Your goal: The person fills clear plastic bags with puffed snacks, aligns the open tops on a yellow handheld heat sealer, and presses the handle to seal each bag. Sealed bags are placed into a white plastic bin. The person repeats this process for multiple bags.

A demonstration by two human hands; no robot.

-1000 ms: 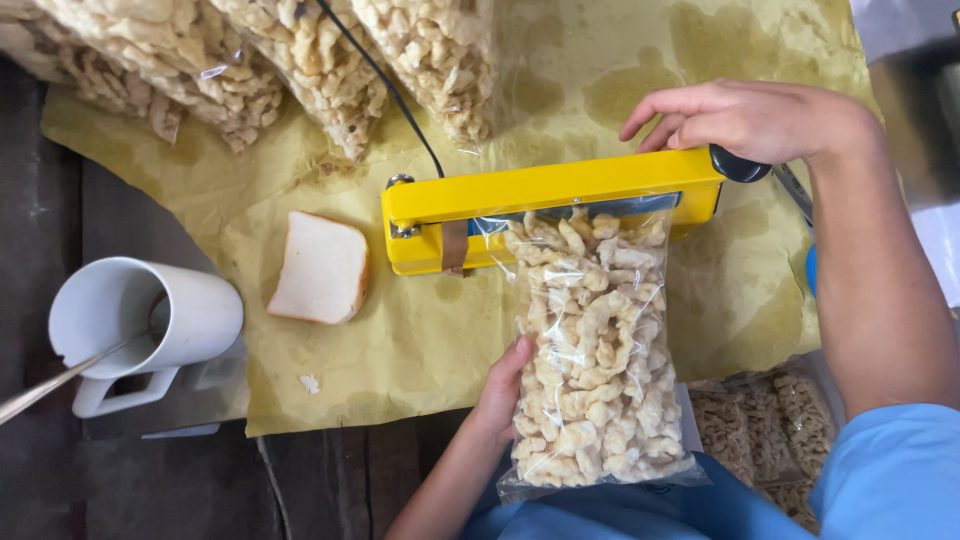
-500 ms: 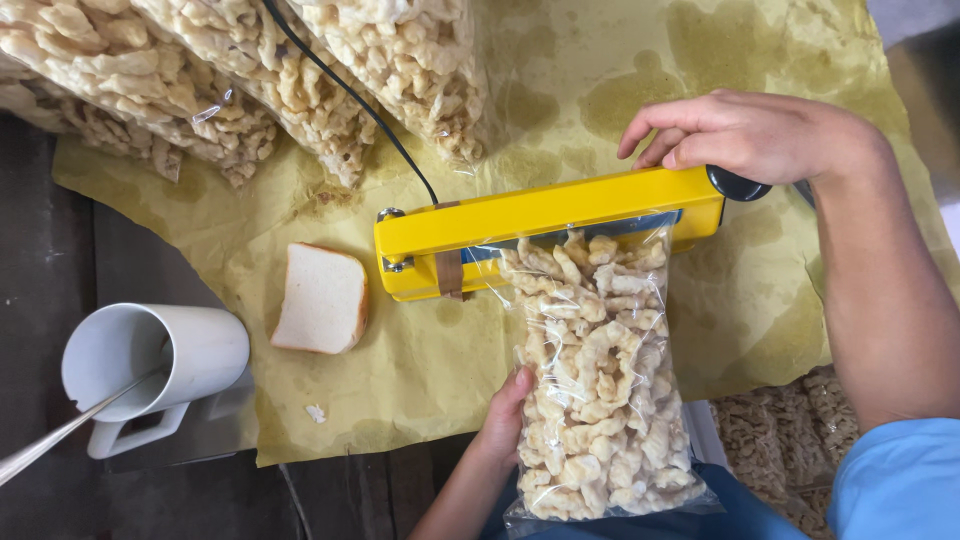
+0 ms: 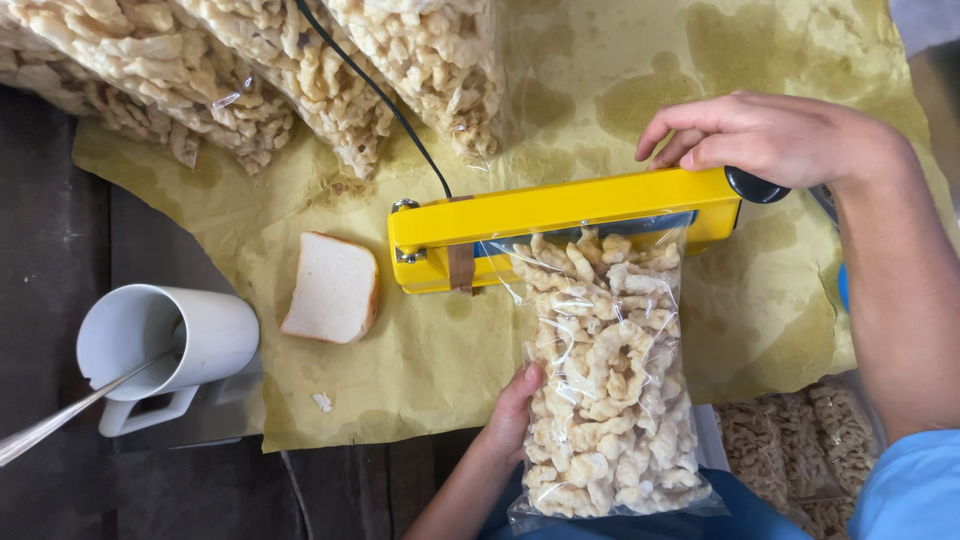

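Snack bag (image 3: 608, 380) between left hand (image 3: 512, 415) and sealer (image 3: 560, 215)

bag (image 3: 610, 380) in sealer (image 3: 560, 225) (mug (image 3: 160, 345) left)

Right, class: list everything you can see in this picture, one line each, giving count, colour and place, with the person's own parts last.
Heat sealer: one, yellow, centre, arm down on a bag's mouth.
Snack bag: one, clear, pale puffed pieces, below the sealer.
Filled bags: several, clear, along the top.
Cord: one, black, running up from the sealer.
Bread slice: one, white, left of the sealer.
Jug: one, white, far left, with a metal spoon in it.
Paper sheet: one, yellow, oil-stained, under everything.
Left hand: holds the snack bag's side.
Right hand: on the sealer's handle end.
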